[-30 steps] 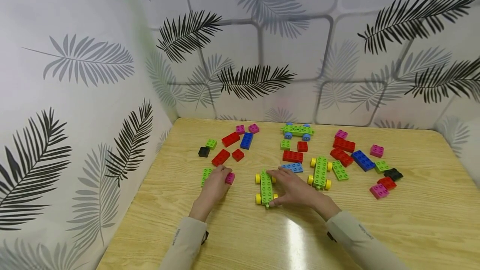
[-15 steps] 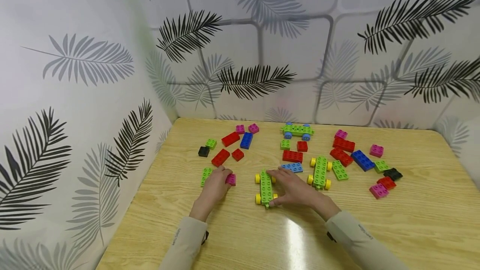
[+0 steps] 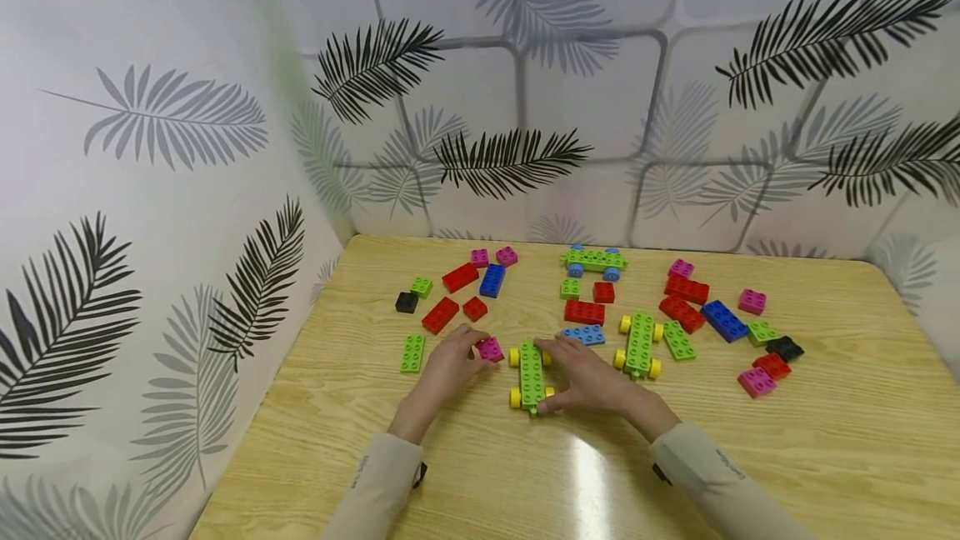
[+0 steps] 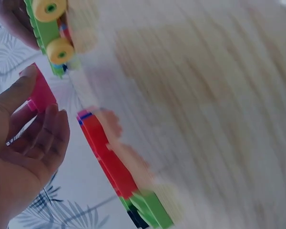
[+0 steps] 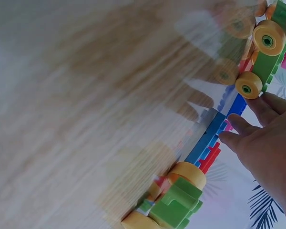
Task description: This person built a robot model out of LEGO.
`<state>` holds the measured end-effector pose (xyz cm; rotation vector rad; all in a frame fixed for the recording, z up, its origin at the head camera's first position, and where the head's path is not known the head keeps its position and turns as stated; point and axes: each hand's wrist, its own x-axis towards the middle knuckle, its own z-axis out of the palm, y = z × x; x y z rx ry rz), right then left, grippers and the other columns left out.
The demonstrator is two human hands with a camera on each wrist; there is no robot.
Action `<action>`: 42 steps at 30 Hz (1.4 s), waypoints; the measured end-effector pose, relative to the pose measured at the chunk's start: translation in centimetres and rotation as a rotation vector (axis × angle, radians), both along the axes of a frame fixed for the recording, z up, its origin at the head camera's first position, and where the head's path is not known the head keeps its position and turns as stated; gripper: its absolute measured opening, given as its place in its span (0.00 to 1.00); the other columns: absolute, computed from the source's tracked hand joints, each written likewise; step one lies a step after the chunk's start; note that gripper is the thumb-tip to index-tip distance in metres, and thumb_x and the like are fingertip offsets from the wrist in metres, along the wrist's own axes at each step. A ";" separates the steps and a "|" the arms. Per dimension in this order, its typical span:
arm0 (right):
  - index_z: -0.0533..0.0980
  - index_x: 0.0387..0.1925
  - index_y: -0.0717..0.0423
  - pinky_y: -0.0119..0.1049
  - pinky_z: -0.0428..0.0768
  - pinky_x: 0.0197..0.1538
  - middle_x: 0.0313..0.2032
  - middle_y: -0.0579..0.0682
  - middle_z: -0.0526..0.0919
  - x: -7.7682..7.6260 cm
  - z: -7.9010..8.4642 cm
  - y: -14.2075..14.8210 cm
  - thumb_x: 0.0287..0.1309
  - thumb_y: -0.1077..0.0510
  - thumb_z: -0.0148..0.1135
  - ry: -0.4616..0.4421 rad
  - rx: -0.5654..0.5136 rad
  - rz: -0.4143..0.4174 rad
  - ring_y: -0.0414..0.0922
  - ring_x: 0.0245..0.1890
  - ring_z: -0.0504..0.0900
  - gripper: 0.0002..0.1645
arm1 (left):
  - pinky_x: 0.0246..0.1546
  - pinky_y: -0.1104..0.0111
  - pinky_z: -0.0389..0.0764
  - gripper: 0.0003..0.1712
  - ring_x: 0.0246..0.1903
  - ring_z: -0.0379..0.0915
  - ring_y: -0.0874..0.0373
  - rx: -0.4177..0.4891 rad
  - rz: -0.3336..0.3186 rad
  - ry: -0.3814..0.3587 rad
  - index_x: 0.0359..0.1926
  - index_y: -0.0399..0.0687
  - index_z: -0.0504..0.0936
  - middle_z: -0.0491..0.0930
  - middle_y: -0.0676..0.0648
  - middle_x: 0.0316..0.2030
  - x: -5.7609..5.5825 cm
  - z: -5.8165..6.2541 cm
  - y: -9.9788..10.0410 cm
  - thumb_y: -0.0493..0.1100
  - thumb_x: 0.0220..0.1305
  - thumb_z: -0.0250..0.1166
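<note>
My left hand (image 3: pixel 447 365) pinches a pink building brick (image 3: pixel 491 349) between thumb and fingers, just left of a green wheeled base (image 3: pixel 532 377). In the left wrist view the pink brick (image 4: pixel 43 90) is tilted and raised off the table. My right hand (image 3: pixel 592 377) holds the green base from its right side, fingers at the far end and thumb at the near end. That base has yellow wheels and rests on the table; the hand partly covers its right wheels. A light blue brick (image 3: pixel 584 335) lies just beyond the right hand.
A second green base with yellow wheels (image 3: pixel 641 346) stands right of my right hand. A green base with blue wheels (image 3: pixel 595 260) is at the back. Loose red bricks (image 3: pixel 441 316) and others lie left and right. A green brick (image 3: pixel 412 353) lies left of my left hand.
My left hand has moved right with the pink brick, uncovering the green brick on its left. My right hand and the base have stayed almost still.
</note>
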<state>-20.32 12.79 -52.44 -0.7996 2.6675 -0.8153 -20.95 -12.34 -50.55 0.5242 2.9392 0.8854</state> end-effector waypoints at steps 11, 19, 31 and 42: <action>0.58 0.72 0.55 0.59 0.57 0.67 0.69 0.56 0.63 0.1 0.1 0.1 0.43 0.32 0.71 0.026 -0.012 0.011 0.60 0.70 0.54 0.60 | 0.36 0.73 0.72 0.21 0.38 0.72 0.54 0.103 -0.109 -0.022 0.53 0.43 0.79 0.74 0.51 0.40 0.3 0.4 2.8 0.45 0.60 0.69; 0.59 0.71 0.55 0.59 0.58 0.66 0.69 0.56 0.63 0.1 0.1 0.1 0.44 0.31 0.70 0.024 -0.024 0.013 0.61 0.70 0.54 0.60 | 0.38 0.72 0.74 0.21 0.39 0.72 0.54 0.104 -0.130 -0.031 0.54 0.43 0.80 0.73 0.51 0.41 0.1 -0.2 3.6 0.44 0.61 0.68; 0.59 0.71 0.56 0.59 0.59 0.66 0.68 0.56 0.64 0.2 0.1 0.1 0.43 0.32 0.71 0.028 -0.041 0.017 0.61 0.70 0.54 0.60 | 0.42 0.72 0.76 0.21 0.40 0.72 0.56 0.072 -0.170 -0.043 0.55 0.43 0.80 0.73 0.50 0.42 -0.2 -0.6 4.0 0.43 0.60 0.69; 0.59 0.71 0.55 0.59 0.59 0.66 0.69 0.55 0.63 0.2 0.1 0.1 0.43 0.31 0.71 0.018 -0.027 0.005 0.60 0.70 0.54 0.59 | 0.41 0.72 0.75 0.19 0.40 0.72 0.57 0.046 -0.185 -0.077 0.56 0.43 0.80 0.73 0.50 0.45 -0.5 -0.4 4.1 0.46 0.66 0.63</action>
